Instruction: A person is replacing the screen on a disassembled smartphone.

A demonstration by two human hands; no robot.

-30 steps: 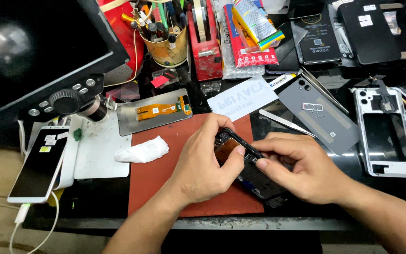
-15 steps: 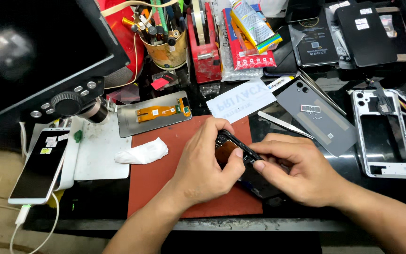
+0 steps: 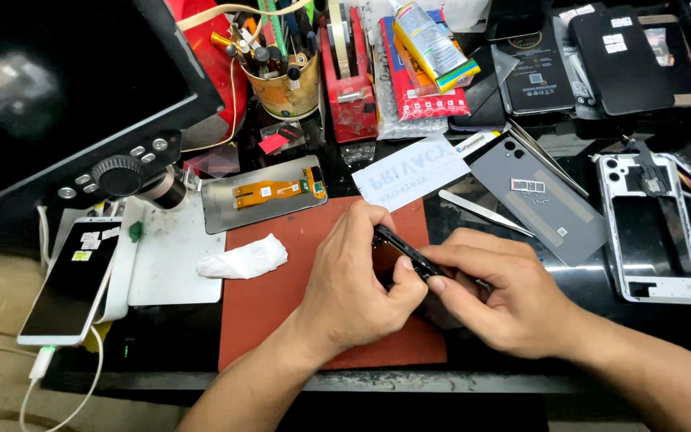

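Item in hand: a black phone body point(image 3: 400, 252), tilted up on one long edge over the red work mat point(image 3: 281, 316), near the mat's right side.
Left hand point(image 3: 357, 280): your fingers are curled shut around the near end of the phone body, thumb pressed against its lower face; the grip looks firm.
Right hand point(image 3: 505, 292): your fingers are closed on the phone body's far side, index finger laid along its upper edge. You cannot tell from here whether a small tool sits in that hand.
Step in hand: by the look of it, you are working the edge seam of the phone body, prising or pressing along it.
Next move calls for: a steady left-hand hold, and small, even pressure along the edge rather than at one spot.
Nearby, left: crumpled white tissue point(image 3: 243, 258) on the mat; display panel with orange flex point(image 3: 264, 194) just beyond the mat.
Nearby, right: tweezers point(image 3: 483, 211), grey back cover point(image 3: 539, 198), white phone frame point(image 3: 651, 228), all lying apart from your hands on the surface point(image 3: 409, 382).
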